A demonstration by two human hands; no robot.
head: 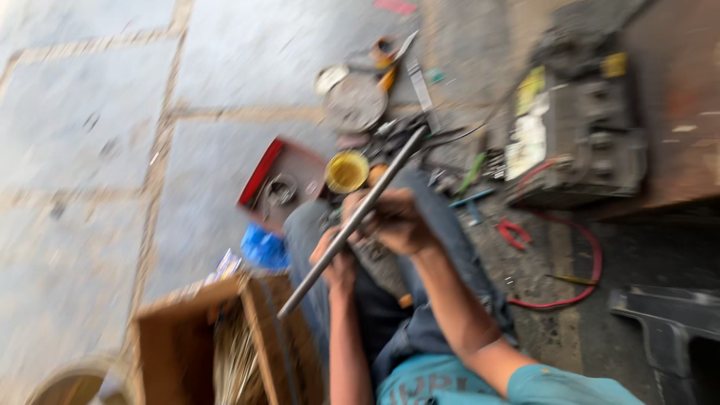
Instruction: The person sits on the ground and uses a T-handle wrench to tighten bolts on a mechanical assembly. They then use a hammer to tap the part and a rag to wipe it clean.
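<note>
The metal rod (352,221) lies on a steep diagonal across the middle of the view, its upper end toward the clutter of parts on the floor at upper right, its lower end free in the air just above the wooden crate (217,337) at lower left. It is long, slim, straight and dull grey, with no visible bend; motion blur hides any finer surface detail.

Both hands are on it. The right hand (394,221) grips the upper-middle part, fingers wrapped closed around the shaft. The left hand (337,262) holds it lower down, just beside the right and nearer the free lower end; its fingers appear curled around the rod as well, though blur makes the exact grip uncertain. The rod's long axis runs across both palms.

Beneath the hands are the person's knees in blue-grey trousers. Just beyond the upper end sit a yellow round tin (346,172), a red-edged tray (274,180) and a grey disc (355,101). Well apart at right stands a dark battery-like box (577,127), with a red cable (589,259) looping on the floor near it.
</note>
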